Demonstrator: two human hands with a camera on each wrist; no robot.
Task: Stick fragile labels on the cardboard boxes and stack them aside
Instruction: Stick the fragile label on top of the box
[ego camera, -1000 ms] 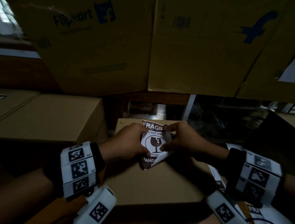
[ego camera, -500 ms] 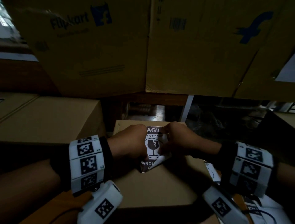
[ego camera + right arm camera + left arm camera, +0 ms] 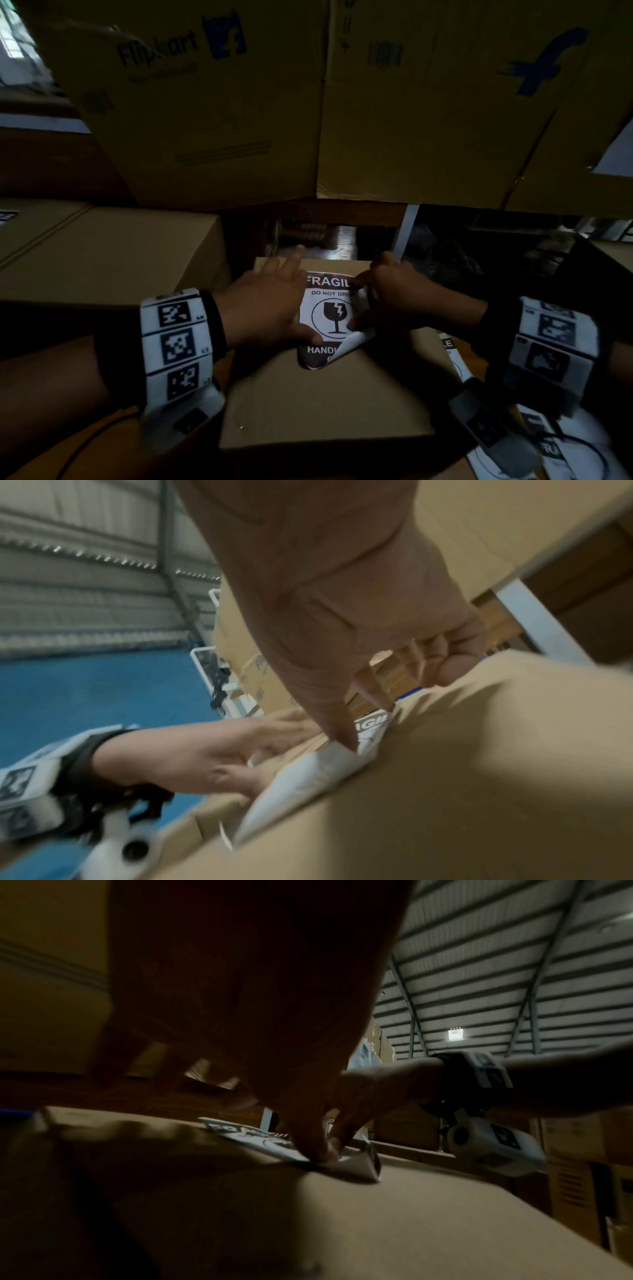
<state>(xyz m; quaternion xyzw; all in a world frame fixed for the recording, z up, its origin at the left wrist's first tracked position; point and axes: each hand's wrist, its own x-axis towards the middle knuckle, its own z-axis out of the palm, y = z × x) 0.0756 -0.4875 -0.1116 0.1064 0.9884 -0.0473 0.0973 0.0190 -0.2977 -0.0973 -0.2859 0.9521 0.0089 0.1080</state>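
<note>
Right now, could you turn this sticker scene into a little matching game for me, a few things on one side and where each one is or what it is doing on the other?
Things:
1. left hand
2. right hand
3. fragile sticker
4. spare stickers

States:
A. partly flat on the small box, with its lower right corner curled up
B. pinches the sticker's right edge
C. lie at the lower right, beside the box
D. fingers spread flat, thumb on the sticker's left side

Pairs: 1-D, 2-B, 3-A, 4-C
</note>
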